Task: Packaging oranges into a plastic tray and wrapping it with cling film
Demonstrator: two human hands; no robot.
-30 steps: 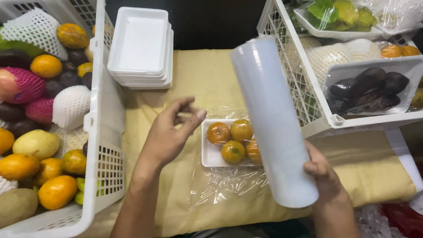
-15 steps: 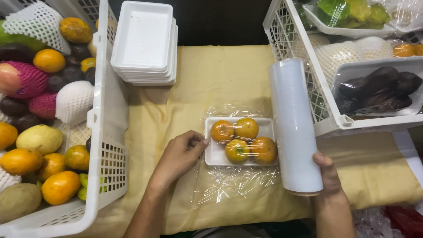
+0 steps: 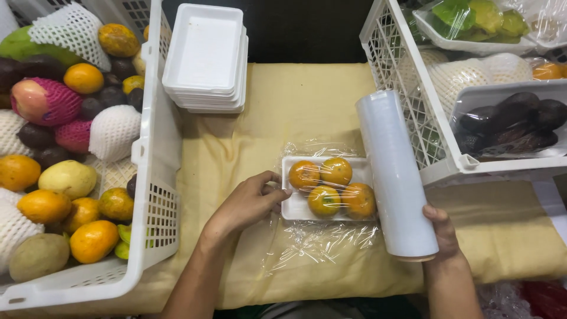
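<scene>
A white foam tray (image 3: 290,208) with several oranges (image 3: 323,199) sits on the yellow cloth, covered by clear film. My left hand (image 3: 248,201) presses the left edge of the tray, its fingers curled on the film. My right hand (image 3: 442,231) grips the near end of a roll of clear cling film (image 3: 394,171), which lies along the tray's right side. Loose film (image 3: 319,242) spreads on the cloth in front of the tray.
A stack of empty white foam trays (image 3: 205,54) stands at the back. A white crate (image 3: 155,171) of mixed fruit, some in foam nets, is on the left. Another white crate (image 3: 407,100) on the right holds wrapped trays of fruit. Yellow cloth (image 3: 295,100) covers the table.
The roll has come down from a raised tilt to rest beside the tray, pulling film over the oranges. My left hand dropped from above the tray to its left edge.
</scene>
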